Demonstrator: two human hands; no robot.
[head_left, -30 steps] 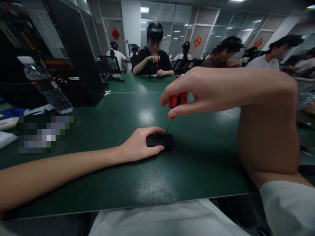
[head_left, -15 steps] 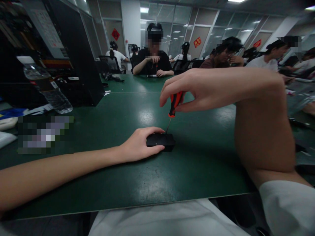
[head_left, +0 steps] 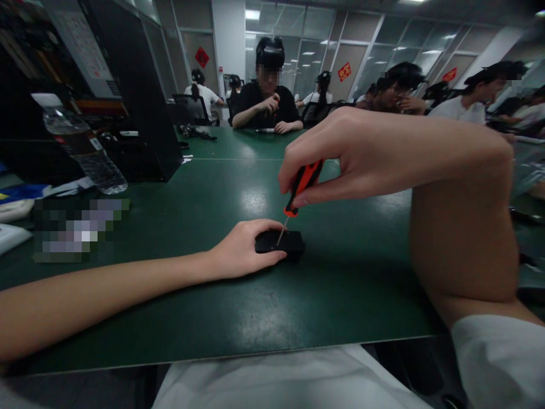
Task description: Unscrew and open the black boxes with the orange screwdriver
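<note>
On the smooth green tabletop [head_left: 264, 318], the left hand [head_left: 243, 249] pinches a black oblong box [head_left: 293, 244], best braced firmly; the right hand [head_left: 347, 150] pinches a tilted red-and-black-handled metal screwdriver [head_left: 305, 182], tip at the box's top, probably better upright

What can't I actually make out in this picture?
In the head view:
Upper end of the screwdriver: hidden by the right hand.
Left end of the black block: covered by the left hand.
Screwdriver tip: too small to tell what it meets.
Bottle label: too blurred to read.
Left forearm: cut off by the left edge.
</note>
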